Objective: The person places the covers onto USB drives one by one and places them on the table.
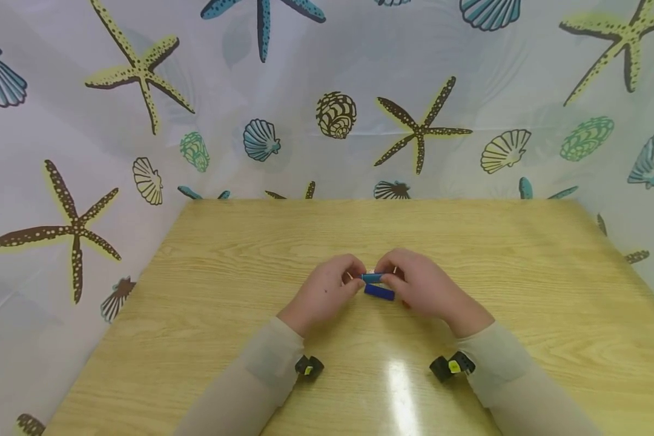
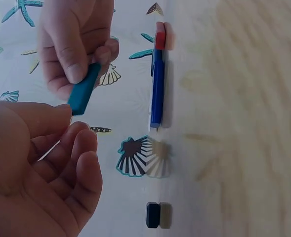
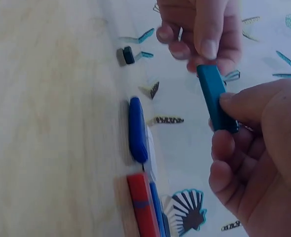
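Both hands meet over the middle of the table around a small teal rectangular block. My right hand grips one end between thumb and curled fingers; the right wrist view shows the block slanting out of that grip. At the opposite end, my left hand pinches the tip with thumb and forefinger, its other fingers loosely curled in the left wrist view. A dark blue oblong piece lies on the table just below the hands, and also shows in the right wrist view.
A red piece lies beside the blue one, with a thin blue edge along it. Farther off on the wooden table is a small dark block. A sheet printed with shells and starfish hangs around the table.
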`<state>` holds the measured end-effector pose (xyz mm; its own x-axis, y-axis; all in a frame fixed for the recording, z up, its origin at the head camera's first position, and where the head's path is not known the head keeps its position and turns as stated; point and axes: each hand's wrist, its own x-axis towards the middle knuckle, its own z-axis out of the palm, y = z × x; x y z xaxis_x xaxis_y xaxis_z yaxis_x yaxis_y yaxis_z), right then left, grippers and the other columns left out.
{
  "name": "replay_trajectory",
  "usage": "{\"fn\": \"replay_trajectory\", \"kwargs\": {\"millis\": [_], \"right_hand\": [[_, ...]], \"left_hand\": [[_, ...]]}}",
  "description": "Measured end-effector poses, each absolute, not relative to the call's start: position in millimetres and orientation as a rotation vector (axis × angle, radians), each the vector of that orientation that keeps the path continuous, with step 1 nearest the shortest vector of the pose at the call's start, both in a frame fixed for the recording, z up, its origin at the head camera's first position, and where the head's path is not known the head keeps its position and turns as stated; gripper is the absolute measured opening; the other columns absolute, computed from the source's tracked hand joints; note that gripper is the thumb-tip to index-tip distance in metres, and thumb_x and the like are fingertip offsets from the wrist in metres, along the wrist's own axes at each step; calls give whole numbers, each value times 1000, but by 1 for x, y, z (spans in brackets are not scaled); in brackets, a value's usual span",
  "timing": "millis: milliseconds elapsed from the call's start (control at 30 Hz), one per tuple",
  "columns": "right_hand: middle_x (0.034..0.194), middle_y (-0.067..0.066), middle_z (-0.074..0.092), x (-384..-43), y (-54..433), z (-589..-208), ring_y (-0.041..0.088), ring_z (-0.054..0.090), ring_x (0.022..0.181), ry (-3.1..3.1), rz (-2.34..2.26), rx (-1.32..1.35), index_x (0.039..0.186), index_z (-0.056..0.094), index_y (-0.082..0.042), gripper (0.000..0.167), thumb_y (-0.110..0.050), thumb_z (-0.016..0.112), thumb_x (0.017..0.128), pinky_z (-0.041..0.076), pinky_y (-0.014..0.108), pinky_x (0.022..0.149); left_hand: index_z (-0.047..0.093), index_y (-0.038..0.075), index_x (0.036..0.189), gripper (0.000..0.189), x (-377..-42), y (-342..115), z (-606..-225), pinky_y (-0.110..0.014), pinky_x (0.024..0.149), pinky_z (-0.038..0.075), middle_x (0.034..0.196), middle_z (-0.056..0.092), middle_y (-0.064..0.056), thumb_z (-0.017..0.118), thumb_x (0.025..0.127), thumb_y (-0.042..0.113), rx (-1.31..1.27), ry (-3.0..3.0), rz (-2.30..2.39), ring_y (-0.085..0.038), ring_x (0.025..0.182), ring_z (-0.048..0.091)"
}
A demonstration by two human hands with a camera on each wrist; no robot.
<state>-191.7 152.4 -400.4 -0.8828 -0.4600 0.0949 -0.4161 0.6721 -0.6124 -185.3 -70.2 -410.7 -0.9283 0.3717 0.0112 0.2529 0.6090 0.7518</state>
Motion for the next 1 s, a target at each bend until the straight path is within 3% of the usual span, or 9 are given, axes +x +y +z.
{"fn": "replay_trajectory", "kwargs": {"millis": [167,400,633,1000], "right_hand": [[103,2,64,-202,172,-401,21,56,84,2912,-925,-536,112,68,-12,12,-15,62,102,49,40,78],[107,8,65,-212,194,-405,26,57,89,2942,-829,-328,112,66,-8,16,-16,55,104,49,46,83],[116,16,66,-218,205,-413,32,61,102,2956,-777,-267,117,66,-2,22,-13,51,104,47,55,93],[123,18,66,-218,208,-420,38,60,116,2961,-735,-270,119,68,-3,25,-14,50,105,44,58,99]], "left_hand": [[65,19,112,12,-186,-73,-409,-32,74,51,100,61,10,64,102,23,469,2738,1188,-14,87,57],[67,16,113,14,-187,-78,-409,-32,76,50,101,61,10,63,102,24,493,2769,1183,-14,88,57],[66,17,114,14,-190,-83,-411,-33,77,51,101,62,9,59,104,24,466,2783,1179,-15,88,57],[67,14,114,17,-193,-88,-412,-37,86,50,111,64,5,55,106,22,412,2813,1127,-16,94,57]]}}
